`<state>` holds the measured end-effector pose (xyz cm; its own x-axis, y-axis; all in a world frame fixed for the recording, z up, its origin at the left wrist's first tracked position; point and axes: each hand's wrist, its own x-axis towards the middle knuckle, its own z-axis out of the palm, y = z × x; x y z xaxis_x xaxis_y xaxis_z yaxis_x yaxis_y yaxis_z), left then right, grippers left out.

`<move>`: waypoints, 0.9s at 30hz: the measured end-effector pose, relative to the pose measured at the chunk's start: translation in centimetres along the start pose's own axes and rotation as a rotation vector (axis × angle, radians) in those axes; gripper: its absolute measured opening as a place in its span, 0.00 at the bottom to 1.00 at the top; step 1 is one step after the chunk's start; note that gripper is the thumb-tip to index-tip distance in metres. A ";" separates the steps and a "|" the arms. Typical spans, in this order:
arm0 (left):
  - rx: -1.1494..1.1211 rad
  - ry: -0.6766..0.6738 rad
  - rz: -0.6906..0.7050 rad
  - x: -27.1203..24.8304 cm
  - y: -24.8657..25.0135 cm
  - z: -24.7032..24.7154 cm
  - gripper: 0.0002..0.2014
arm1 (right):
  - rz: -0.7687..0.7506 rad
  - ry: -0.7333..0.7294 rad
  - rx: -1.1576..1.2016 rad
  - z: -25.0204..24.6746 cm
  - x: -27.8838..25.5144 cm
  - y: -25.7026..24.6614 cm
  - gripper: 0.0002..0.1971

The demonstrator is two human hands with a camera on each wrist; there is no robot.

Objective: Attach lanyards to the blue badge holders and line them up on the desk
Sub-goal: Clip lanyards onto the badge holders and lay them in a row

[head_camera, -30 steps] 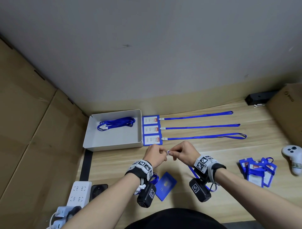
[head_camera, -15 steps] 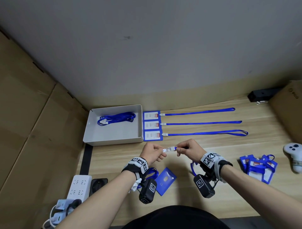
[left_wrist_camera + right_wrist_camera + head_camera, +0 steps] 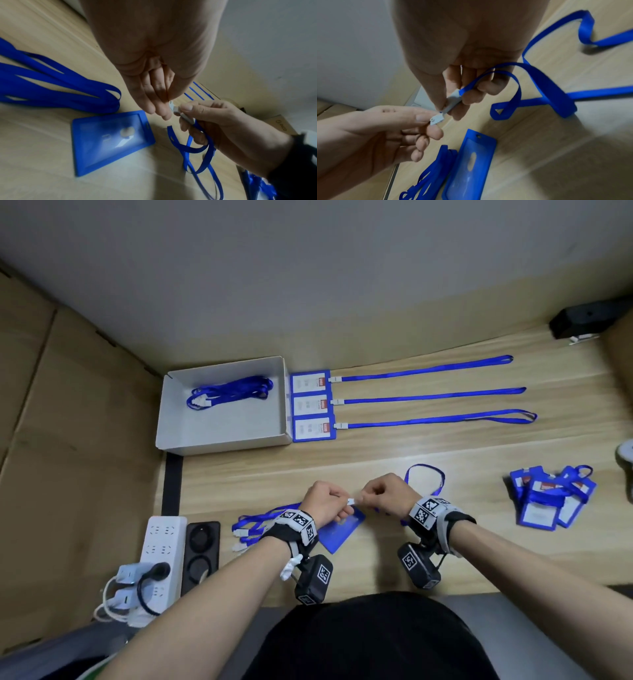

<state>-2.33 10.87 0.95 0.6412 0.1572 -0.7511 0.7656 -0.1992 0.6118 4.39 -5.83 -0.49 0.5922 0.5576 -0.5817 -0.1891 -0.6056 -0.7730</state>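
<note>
Centre of head view: left hand (image 3: 327, 501) & right hand (image 3: 387, 495) both pinch the white clip (image 3: 352, 502) of a blue lanyard (image 3: 424, 474), grip narrow, above the surface (image 3: 376, 450). Blue badge holder (image 3: 339, 530) lies flat just below the hands, untouched. Three finished badges w/ lanyards (image 3: 428, 397) lined up, upper centre.

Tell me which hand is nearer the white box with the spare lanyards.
Left. The left hand is in front of the white box, toward its right corner, pinching the lanyard clip. The right hand holds the clip's other end, farther right of the box.
</note>
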 end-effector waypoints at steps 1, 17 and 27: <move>-0.005 0.008 0.002 0.2 -0.5 0.3 0.10 | 0.001 -0.005 0.017 0.1 0.1 0.5 0.11; 0.887 0.167 0.096 1.3 -2.3 3.6 0.15 | 0.057 0.176 0.147 0.3 -0.1 5.5 0.05; 0.543 0.108 0.188 -1.4 1.2 -0.4 0.09 | -0.046 0.144 0.059 -1.5 -1.2 1.5 0.07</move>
<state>-2.29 10.74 2.87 0.7868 0.1633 -0.5953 0.5197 -0.6956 0.4961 4.53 -8.26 -0.53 0.7064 0.4942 -0.5068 -0.2028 -0.5446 -0.8138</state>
